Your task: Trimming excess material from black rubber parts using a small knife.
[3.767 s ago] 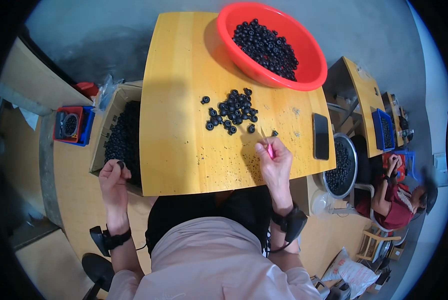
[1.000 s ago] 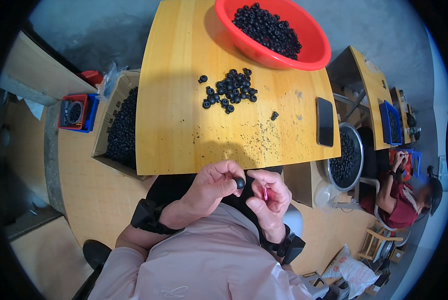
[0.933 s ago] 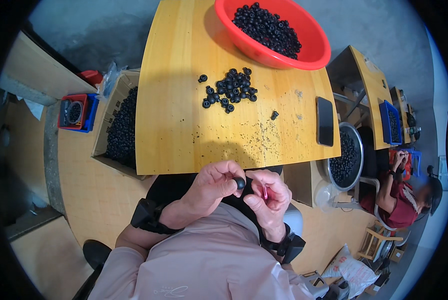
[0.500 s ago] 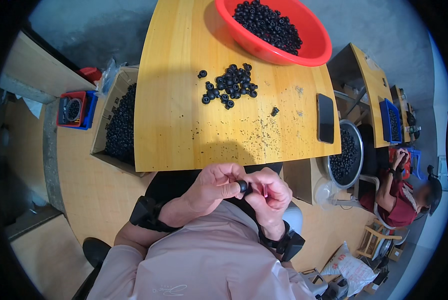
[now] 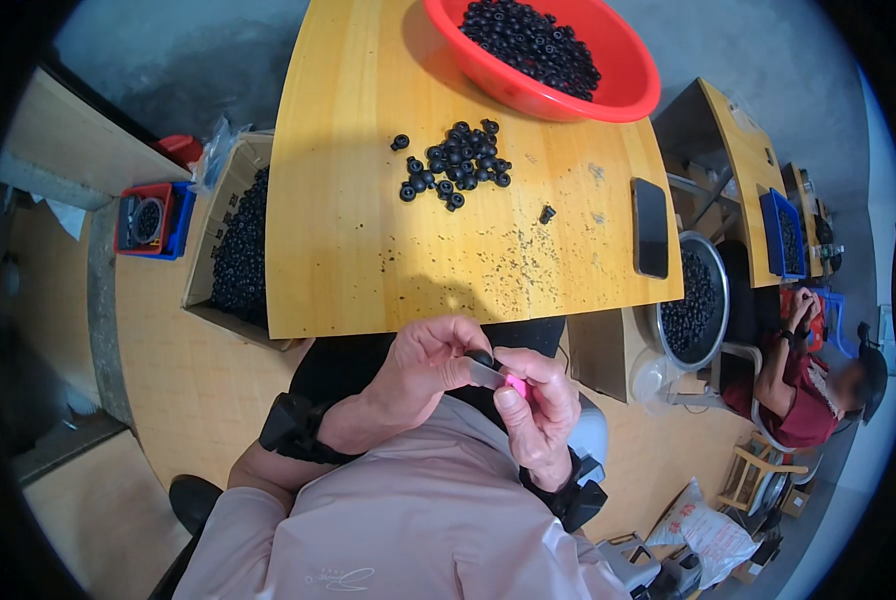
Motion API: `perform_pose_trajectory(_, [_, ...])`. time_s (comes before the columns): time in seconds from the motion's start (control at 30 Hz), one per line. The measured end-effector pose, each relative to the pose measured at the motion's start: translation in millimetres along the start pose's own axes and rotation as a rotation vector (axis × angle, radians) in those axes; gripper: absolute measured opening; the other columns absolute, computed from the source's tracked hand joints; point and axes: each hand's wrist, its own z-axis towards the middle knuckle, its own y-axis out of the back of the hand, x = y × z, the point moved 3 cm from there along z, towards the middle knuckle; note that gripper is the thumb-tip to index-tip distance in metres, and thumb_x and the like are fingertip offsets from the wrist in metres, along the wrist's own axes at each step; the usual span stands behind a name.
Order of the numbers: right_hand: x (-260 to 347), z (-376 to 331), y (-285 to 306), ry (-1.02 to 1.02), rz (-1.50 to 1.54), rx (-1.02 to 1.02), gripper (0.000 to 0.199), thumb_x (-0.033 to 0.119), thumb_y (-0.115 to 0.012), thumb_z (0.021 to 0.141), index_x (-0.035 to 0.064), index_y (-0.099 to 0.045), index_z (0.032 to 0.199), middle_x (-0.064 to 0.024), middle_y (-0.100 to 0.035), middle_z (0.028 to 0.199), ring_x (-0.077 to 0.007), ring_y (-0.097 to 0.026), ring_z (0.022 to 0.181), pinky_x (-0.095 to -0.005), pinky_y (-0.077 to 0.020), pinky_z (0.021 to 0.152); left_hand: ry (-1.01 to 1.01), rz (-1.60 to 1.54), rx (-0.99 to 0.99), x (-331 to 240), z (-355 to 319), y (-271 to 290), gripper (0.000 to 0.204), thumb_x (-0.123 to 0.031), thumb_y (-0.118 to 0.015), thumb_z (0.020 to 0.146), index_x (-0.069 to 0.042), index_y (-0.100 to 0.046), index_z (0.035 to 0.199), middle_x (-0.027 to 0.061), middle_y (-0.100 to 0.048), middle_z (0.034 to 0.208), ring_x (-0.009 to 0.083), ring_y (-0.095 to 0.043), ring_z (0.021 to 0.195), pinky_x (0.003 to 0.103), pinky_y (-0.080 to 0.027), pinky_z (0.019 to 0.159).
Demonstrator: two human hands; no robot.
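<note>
**Black ring pinched between two hands below the tabletop edge**

Black and small, a rubber-like ring (image 5: 482,357) sits at the fingertips of the left hand (image 5: 423,362), whose grip is closed around it; a thin grey blade-like piece also shows there, crossing toward the right hand. The right hand (image 5: 540,415) meets it just at 3 o'clock, fingers curled shut on a pink tool (image 5: 516,385) whose tip touches or nearly touches the ring; which, I cannot tell. Both hands hang close to the person's chest, at 6 o'clock from the near edge of the yellow wooden tabletop (image 5: 368,240).

On the tabletop, at 12 o'clock from the hands, lies a loose heap of black rings (image 5: 455,168), with a single one (image 5: 546,213) apart at its 4 o'clock. A red basin (image 5: 568,95) full of the same rings stands at the far edge, at 1 o'clock from the heap. A dark phone (image 5: 650,227) lies flat at the tabletop's 3 o'clock side. Fine dark crumbs speckle the wood.

At 9 o'clock from the tabletop, a cardboard box (image 5: 230,245) on the floor holds more black rings. At 3 o'clock, a metal bowl (image 5: 696,300) holds others, and another person (image 5: 803,385) in red sits beyond it
</note>
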Motion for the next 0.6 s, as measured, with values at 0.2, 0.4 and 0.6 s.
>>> perform_pose_trajectory(0.2, [0.3, 0.8, 1.3, 0.086, -0.103, 0.030, 0.024, 0.005, -0.060, 0.078, -0.0032, -0.055, 0.100, -0.0127, -0.059, 0.073, -0.0189, -0.053, 0.055, -0.0254, -0.0423, 0.052, 0.025, 0.010, -0.003, -0.9, -0.3, -6.6, 0.027, -0.020, -0.071, 0.073, 0.000, -0.057, 0.084, 0.0043, -0.056, 0.079, 0.0098, -0.052, 0.073, 0.022, -0.040, 0.066])
perform_pose_trajectory(0.4, [4.1, 1.7, 2.3, 0.117, -0.117, 0.020, 0.024, 0.005, -0.060, 0.078, -0.0035, -0.055, 0.100, -0.0109, -0.057, 0.068, -0.0182, -0.052, 0.053, -0.0263, -0.0415, 0.050, 0.031, 0.025, 0.004, -0.4, -0.4, -10.8, 0.023, -0.018, -0.070, 0.074, 0.000, -0.057, 0.082, 0.0040, -0.056, 0.078, 0.0090, -0.052, 0.072, 0.021, -0.040, 0.066])
perform_pose_trajectory(0.6, [-43.3, 7.5, 23.2, -0.174, -0.290, -0.255, 0.017, 0.008, -0.050, 0.086, 0.0032, -0.056, 0.101, -0.0018, -0.049, 0.061, -0.0091, -0.043, 0.051, -0.0220, -0.0356, 0.048, 0.085, 0.191, 0.084, -14.2, -14.0, -27.4, 0.015, -0.012, -0.068, 0.075, -0.001, -0.057, 0.075, 0.0052, -0.056, 0.073, 0.0091, -0.051, 0.068, 0.021, -0.040, 0.064])
